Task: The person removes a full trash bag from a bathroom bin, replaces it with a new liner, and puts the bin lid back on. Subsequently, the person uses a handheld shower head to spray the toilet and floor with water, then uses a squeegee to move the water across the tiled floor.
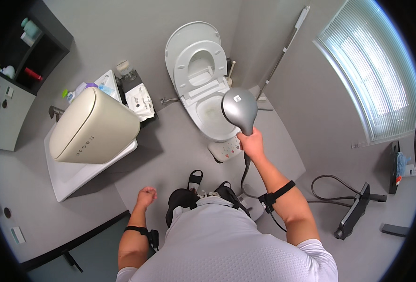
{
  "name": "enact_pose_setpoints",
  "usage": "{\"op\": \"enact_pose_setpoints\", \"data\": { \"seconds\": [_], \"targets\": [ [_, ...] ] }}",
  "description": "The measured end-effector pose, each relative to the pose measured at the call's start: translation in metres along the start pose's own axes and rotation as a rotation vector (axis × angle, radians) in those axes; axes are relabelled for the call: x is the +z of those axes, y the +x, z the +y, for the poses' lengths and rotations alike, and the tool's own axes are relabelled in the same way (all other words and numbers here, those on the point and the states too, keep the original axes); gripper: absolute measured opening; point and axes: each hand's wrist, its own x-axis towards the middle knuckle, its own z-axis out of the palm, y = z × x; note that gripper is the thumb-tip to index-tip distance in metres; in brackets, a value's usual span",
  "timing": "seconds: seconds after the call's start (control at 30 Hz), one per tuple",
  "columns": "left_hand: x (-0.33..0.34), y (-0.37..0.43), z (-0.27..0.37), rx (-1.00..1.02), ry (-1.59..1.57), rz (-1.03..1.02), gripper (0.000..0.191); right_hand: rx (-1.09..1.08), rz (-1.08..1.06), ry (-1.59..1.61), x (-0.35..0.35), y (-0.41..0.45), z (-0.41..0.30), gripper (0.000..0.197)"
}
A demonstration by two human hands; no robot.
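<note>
My right hand (253, 143) is closed around the handle of a grey handheld shower head (241, 107), raised over the front right of a toilet. A dark hose runs down from the handle past my right forearm. The toilet bowl (211, 114) stands with its seat (180, 67) and lid (193, 28) up. My left hand (147, 197) hangs over the floor at my left side, fingers loosely curled, holding nothing; how far they are apart is hard to tell.
A cream bin-like container (95, 128) sits on a white washbasin (65, 187) at left. Beside it are a wipes pack (139, 102) and bottles. A patterned step mat (225, 149) lies before the toilet. A long-handled squeegee (282, 53) leans on the wall. A shower mixer (354, 211) is at right.
</note>
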Motion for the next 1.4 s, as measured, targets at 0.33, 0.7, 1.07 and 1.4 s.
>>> {"op": "enact_pose_setpoints", "data": {
  "seconds": [0.33,0.7,1.07,1.4],
  "targets": [
    [-0.001,0.003,-0.020,-0.033,-0.067,-0.009,0.011,-0.322,0.100,0.071,-0.009,0.028,-0.087,0.016],
    [-0.005,0.008,0.004,-0.016,-0.013,-0.013,0.011,-0.247,0.243,0.018,-0.050,0.024,-0.053,0.012],
    [0.011,0.034,0.029,0.043,0.046,-0.057,0.012,-0.169,0.093,0.046,-0.008,0.024,-0.062,0.012],
    [0.052,0.036,0.079,0.234,0.051,-0.065,0.010,-0.432,0.196,0.178,-0.035,0.066,-0.178,0.016]
  ]
}}
